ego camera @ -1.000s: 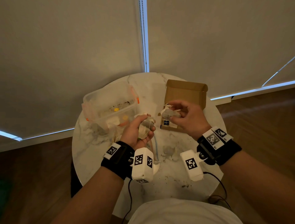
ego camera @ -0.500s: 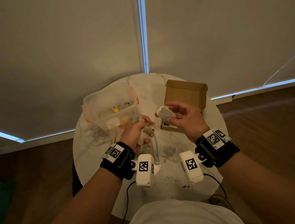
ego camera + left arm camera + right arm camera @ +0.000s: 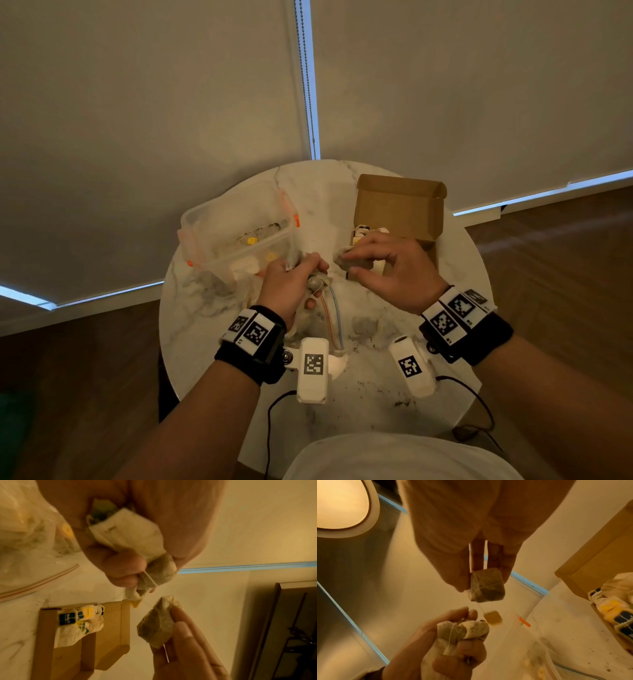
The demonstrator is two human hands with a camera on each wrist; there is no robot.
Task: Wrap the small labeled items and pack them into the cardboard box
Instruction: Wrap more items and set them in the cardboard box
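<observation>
A round white marble table [image 3: 219,318] stands on a dark wood floor [image 3: 85,377] before drawn roller blinds [image 3: 137,102], a bead chain [image 3: 306,78] hanging between them. A clear plastic container [image 3: 239,233] with orange latches sits at the table's left; dark crumbs [image 3: 400,403] speckle the marble.

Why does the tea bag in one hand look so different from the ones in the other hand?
The right hand pinches one tea bag, folded square and tied with its string. The left hand grips a crumpled bunch of tea bags, strings loose. Both are brownish bags held above the table.
</observation>
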